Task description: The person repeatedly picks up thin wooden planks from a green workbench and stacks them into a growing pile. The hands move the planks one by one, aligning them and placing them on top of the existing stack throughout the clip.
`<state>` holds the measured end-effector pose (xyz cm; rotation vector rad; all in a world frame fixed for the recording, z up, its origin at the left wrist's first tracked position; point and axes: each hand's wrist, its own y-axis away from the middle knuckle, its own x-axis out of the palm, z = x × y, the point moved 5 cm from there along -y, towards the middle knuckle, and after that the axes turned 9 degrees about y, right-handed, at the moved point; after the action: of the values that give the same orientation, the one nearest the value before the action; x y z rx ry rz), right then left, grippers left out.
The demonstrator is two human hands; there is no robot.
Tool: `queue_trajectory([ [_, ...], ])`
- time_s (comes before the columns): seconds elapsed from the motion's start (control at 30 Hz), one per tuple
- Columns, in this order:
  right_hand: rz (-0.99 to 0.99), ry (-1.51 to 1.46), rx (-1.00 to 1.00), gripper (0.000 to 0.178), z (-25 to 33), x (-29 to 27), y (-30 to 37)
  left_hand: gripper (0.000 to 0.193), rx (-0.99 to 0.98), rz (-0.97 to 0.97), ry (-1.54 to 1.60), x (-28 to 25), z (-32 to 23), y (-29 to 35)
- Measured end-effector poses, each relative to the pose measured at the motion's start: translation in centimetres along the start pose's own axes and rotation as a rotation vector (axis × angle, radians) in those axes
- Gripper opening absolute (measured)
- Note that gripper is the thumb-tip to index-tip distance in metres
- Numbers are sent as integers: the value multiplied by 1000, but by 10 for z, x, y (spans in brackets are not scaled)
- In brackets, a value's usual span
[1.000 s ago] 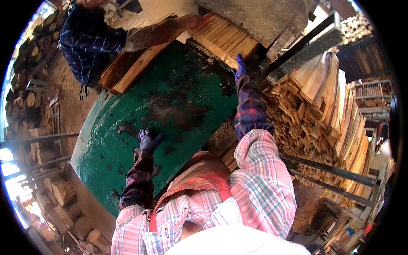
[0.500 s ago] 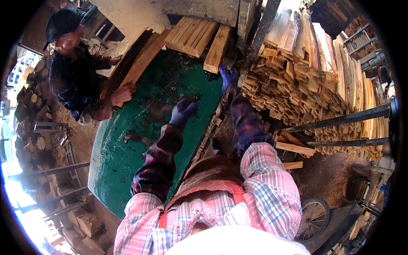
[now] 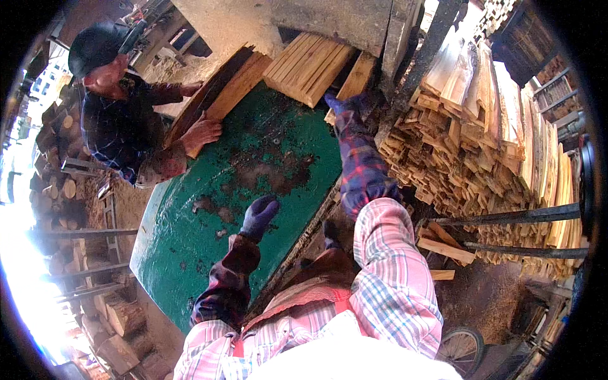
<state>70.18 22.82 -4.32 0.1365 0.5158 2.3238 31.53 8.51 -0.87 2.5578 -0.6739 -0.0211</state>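
Observation:
My right hand [image 3: 350, 104], in a purple glove, has its thumb and fingers around the near end of a sawn wooden strip [image 3: 358, 75] at the far edge of a green tabletop [image 3: 183, 253]. My left hand [image 3: 259, 216], also gloved, hangs over the table's middle, loosely open with no object in it. Beside the strip lies a bundle of sawn boards [image 3: 307, 66], side by side. At the far left, a co-worker [image 3: 123, 107] in a dark cap and checked shirt has both hands on a bark-edged plank [image 3: 231, 88].
A tall stack of sawn wood strips [image 3: 456, 152] stands to my right, with metal bars [image 3: 506, 215] in front of it. Loose offcuts [image 3: 446, 249] lie below. Logs [image 3: 120, 316] are piled at left. Dark sawdust [image 3: 272, 171] covers part of the tabletop. A spoked wheel [image 3: 461, 348] is at lower right.
My right hand has closed on the strip's near end. My left hand has moved back toward me and lower in view. The view has shifted, and the co-worker still holds the plank.

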Motion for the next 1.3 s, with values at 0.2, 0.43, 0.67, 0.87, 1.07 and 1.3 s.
queue_trajectory([
  [0.2, -270, 135, -117, 92, -33, -25, 75, 43, -17, 130, 15, 30, 5, -38],
  [0.43, 67, 318, -267, 88, -94, -102, 301, 55, -171, 356, 622, 151, 2, -105],
  [0.67, 244, -306, 115, 80, -138, -151, 431, 50, -372, 560, 1024, 229, 37, -72],
  [0.87, -2, -499, -38, 50, -105, -201, 383, 50, 122, 899, 516, 338, -146, -62],
  [1.07, 840, -203, -1182, 25, 269, -288, 201, 41, 551, 849, 388, 338, -267, -80],
  [1.3, 61, -479, -530, 33, 262, -270, 29, 23, 473, 434, -435, 136, -134, -168],
])
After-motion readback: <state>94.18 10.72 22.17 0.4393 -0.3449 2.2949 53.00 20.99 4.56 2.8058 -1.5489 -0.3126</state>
